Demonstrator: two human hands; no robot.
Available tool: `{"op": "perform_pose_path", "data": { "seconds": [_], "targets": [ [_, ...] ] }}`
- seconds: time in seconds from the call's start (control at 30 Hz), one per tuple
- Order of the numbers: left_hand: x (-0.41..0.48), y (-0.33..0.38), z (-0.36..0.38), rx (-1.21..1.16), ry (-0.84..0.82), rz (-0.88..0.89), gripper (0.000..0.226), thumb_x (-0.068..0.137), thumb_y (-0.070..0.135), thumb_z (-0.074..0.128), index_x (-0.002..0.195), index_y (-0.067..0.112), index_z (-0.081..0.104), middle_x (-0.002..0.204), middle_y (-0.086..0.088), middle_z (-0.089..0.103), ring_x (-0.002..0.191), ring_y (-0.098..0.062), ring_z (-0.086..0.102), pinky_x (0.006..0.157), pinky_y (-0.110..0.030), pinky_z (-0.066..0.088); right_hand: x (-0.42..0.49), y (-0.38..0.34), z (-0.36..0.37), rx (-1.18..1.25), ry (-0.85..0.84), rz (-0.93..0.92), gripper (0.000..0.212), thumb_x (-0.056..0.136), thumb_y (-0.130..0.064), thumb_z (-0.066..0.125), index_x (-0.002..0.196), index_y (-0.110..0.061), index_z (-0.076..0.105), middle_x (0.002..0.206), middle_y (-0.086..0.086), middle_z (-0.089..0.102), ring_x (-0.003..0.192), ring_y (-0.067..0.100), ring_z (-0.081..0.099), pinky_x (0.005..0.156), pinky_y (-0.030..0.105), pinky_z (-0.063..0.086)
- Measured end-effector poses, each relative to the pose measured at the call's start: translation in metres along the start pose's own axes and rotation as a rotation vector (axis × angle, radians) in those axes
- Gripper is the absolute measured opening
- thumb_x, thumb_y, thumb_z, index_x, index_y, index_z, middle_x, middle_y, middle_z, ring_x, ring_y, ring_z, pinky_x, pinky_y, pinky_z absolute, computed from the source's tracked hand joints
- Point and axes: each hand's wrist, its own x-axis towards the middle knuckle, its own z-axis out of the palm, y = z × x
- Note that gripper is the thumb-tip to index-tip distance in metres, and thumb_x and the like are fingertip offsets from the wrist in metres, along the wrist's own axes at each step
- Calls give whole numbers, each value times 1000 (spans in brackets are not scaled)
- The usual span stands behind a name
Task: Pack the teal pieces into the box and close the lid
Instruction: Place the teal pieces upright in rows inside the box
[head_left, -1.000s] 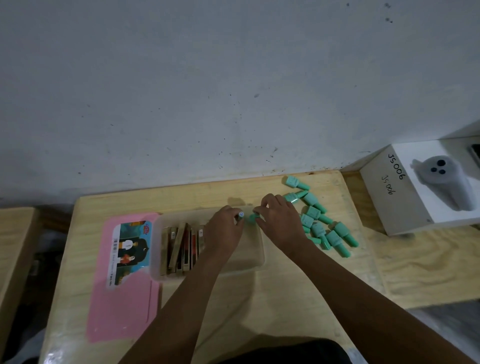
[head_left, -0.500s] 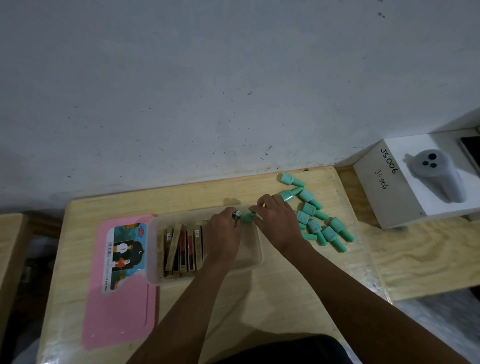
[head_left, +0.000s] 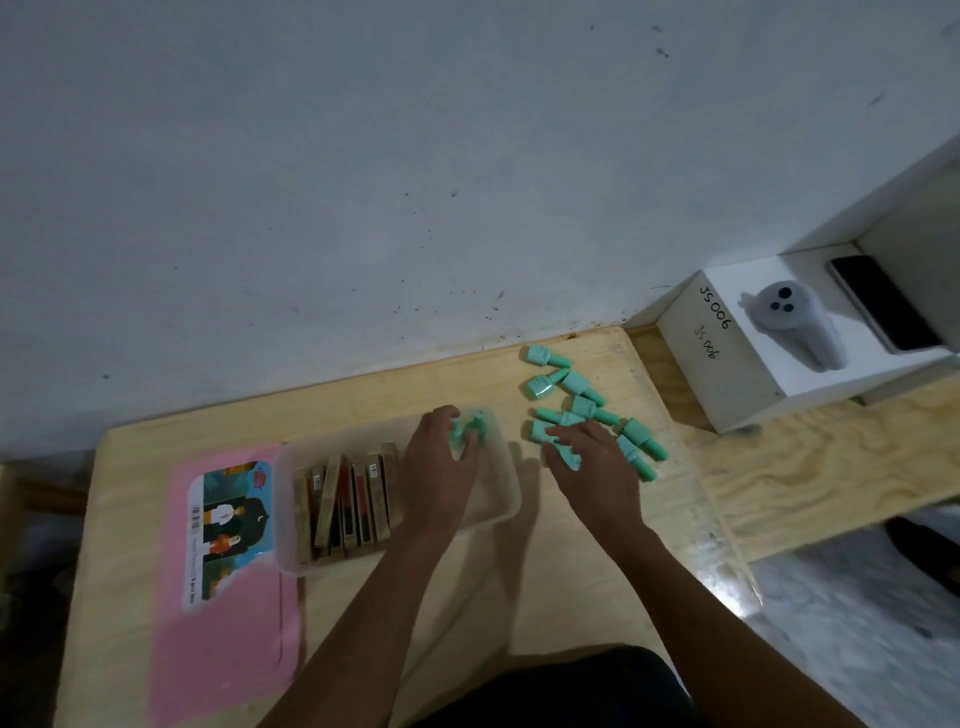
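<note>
A clear plastic box (head_left: 506, 501) stands open on the wooden table, with several brown and red flat packs standing in its left half. My left hand (head_left: 441, 462) is inside the box's right end, fingers closed around a teal piece (head_left: 464, 428). Several teal bottle-shaped pieces (head_left: 582, 402) lie scattered on the table to the right of the box. My right hand (head_left: 592, 457) rests on that pile, fingers curled over one teal piece (head_left: 566, 454). The pink lid (head_left: 228, 623) lies flat to the left of the box.
The table (head_left: 519, 597) butts against a grey wall at the back. A white box marked JS006 (head_left: 727, 358) with a grey device and a dark phone on top stands at the right. A lower wooden surface lies beyond the table's right edge.
My hands have parted. The left one now holds the teal piece inside the box. The right one has moved right onto the pile of teal pieces.
</note>
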Motion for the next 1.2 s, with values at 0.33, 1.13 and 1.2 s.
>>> {"op": "perform_pose_path", "data": {
  "seconds": [0.33,1.13,1.2],
  "targets": [
    [-38,59,43,115,-534,363,33,87,37,56,117,26,60,114,5,63,100,-11,58,78,-25,45,-58,98,-24,179,-5,590,24,91,-35,62,113,-28,67,108,1,65,84,12,60,71,31,51],
    [-20,75,137,452,-559,155,32,89,29,57,120,22,61,119,-4,63,110,-25,58,91,-38,46,8,156,-29,245,-316,424,30,89,-39,63,114,-22,66,108,0,66,95,15,61,80,30,50],
    [-20,75,127,267,-489,33,29,87,28,61,114,20,64,113,-4,69,104,-24,63,86,-35,51,7,155,-34,408,-234,450,27,88,-34,66,110,-18,68,104,2,69,92,15,64,81,32,54]
  ]
}}
